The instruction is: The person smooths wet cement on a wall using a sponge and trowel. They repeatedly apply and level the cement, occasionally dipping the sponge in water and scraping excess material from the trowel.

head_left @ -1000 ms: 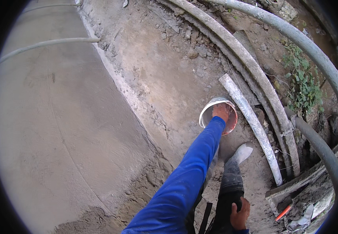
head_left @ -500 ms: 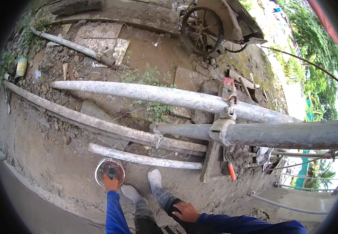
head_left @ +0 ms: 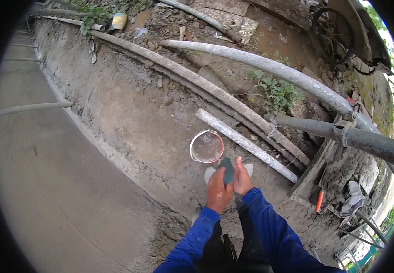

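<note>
That dark green pad [head_left: 227,170] is between left hand [head_left: 218,192] and right hand [head_left: 242,180], just near of the bucket [head_left: 192,147]. Left fingers clamp it; right, can't tell. If it's slick it could slip; a careless boot [head_left: 209,174] might tip the bucket.

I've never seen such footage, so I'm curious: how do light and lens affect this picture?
Head view: a black rim, with the long grey pipe looking bowed; head view: soft daylight, faint shadows, glare along parts of the right edge; head view: little detail on the dark green piece between left hand and right hand.
</note>
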The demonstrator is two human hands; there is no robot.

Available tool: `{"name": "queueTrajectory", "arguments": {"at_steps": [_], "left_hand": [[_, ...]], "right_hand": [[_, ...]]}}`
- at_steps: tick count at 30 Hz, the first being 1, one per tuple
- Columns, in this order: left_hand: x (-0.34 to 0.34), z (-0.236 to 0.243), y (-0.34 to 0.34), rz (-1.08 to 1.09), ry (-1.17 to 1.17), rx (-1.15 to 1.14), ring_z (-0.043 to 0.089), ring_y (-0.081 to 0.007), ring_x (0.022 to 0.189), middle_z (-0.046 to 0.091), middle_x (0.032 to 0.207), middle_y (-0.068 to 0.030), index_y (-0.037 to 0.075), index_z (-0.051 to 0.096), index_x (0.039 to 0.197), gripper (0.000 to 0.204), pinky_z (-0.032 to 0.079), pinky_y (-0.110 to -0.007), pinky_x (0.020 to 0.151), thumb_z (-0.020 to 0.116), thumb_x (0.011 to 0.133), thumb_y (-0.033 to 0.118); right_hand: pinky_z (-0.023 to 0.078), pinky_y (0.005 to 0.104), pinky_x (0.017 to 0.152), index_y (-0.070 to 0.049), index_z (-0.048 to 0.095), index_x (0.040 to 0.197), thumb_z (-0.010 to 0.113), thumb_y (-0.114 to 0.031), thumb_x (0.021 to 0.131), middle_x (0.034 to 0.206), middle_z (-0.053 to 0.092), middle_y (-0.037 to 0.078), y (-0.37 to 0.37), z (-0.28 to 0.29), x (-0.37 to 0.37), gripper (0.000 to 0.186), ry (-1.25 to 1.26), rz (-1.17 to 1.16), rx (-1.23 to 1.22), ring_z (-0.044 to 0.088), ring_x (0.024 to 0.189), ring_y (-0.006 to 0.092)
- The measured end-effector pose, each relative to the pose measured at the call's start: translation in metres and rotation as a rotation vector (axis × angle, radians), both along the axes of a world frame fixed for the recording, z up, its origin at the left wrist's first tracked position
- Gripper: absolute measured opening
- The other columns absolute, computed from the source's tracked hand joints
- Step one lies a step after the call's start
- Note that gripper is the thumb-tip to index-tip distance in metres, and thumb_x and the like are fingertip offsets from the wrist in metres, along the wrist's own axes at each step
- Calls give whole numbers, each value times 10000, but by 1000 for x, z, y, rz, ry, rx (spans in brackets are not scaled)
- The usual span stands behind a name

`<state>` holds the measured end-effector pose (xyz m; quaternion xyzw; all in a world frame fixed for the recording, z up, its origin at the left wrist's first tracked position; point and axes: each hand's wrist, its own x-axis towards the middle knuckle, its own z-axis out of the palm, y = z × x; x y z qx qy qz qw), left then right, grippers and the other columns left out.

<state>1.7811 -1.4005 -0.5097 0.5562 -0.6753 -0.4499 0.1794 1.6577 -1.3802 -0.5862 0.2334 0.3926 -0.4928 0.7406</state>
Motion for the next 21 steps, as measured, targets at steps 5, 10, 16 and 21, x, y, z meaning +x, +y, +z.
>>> {"name": "queueTrajectory", "arguments": {"at_steps": [5,10,16,21], "left_hand": [[2,8,19,-200,26,11,565,-411,1179,594,1249,-236,9,590,1261,413,455,-449,1007,672,867,100],[65,-105,-7,237,-6,354,652,-192,856,672,926,-67,10,621,1157,258,506,-310,782,656,949,158],[53,-73,12,412,181,783,560,-61,764,643,886,9,12,616,1127,236,437,-214,661,648,967,183],[32,6,35,233,187,941,581,-70,723,658,875,-9,50,620,1151,253,455,-226,621,667,946,190]], "right_hand": [[539,515,937,-26,515,1377,543,-513,990,1197,649,221,27,-4,-23,623,-204,-21,-30,638,1116,390],[540,569,918,-17,523,1378,554,-457,985,1262,620,249,45,9,-29,591,-229,-7,-110,606,1163,432],[564,601,861,-19,426,1465,464,-546,1001,1450,459,286,62,95,-66,702,-518,-159,-239,590,1152,496],[539,567,940,-66,450,1472,483,-546,1001,1432,479,308,89,180,-78,674,-567,-326,-368,599,1151,503]]}}
